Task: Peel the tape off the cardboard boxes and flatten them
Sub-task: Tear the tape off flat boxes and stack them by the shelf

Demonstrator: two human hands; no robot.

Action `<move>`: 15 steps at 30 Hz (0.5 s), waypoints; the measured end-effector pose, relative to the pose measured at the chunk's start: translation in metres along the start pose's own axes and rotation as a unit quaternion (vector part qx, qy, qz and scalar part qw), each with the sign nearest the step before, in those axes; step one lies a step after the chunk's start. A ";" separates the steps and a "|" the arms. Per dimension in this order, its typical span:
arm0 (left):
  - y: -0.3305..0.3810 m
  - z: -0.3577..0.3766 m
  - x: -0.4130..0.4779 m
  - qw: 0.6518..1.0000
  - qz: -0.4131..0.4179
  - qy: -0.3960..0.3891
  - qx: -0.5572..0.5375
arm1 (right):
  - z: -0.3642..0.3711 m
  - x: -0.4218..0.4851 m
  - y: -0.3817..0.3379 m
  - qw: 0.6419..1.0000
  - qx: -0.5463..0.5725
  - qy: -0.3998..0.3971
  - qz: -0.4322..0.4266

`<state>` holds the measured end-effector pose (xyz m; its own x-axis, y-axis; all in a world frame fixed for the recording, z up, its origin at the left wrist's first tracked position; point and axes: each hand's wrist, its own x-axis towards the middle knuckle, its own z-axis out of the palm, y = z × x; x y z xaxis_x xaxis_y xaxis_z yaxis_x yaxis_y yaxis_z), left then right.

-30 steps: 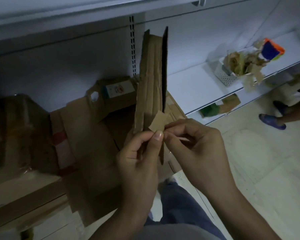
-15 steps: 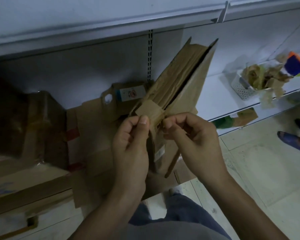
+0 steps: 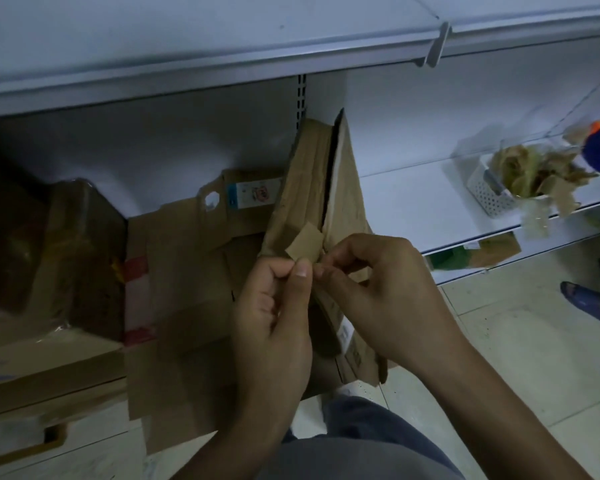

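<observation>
Corrugated brown cardboard box (image 3: 321, 202), folded flat, stands upright before the shelf. Left hand (image 3: 274, 313) pinches a matte tan square of tape (image 3: 304, 245) at its edge; right hand (image 3: 378, 292) fingers close on the box beside it. Half a second earlier the box leaned rightward.

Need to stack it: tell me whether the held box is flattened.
Flattened: the held box shows only a narrow dark slit between its pressed panels.
</observation>
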<state>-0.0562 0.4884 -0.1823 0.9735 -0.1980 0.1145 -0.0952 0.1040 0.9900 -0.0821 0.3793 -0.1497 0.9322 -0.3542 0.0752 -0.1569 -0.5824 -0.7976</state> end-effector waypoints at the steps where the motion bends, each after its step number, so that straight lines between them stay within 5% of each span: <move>1: -0.002 0.000 -0.001 1.000 0.002 -0.001 0.006 | -0.001 0.002 0.002 1.000 -0.006 -0.015 -0.002; 7: -0.012 0.000 0.008 1.000 -0.028 0.009 0.000 | 0.012 0.009 0.015 0.996 -0.062 -0.010 -0.063; 11: -0.017 -0.010 0.021 0.998 -0.048 0.036 -0.013 | 0.005 0.029 0.050 0.999 -0.032 0.030 0.004; 15: -0.020 -0.028 0.051 0.985 -0.057 0.159 -0.044 | -0.001 0.043 0.080 0.993 -0.003 0.117 0.016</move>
<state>0.0016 0.5036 -0.1988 0.9941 0.0997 -0.0428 0.0237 0.1857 0.9823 -0.0552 0.3161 -0.2098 0.8260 -0.5316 0.1874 -0.1870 -0.5720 -0.7987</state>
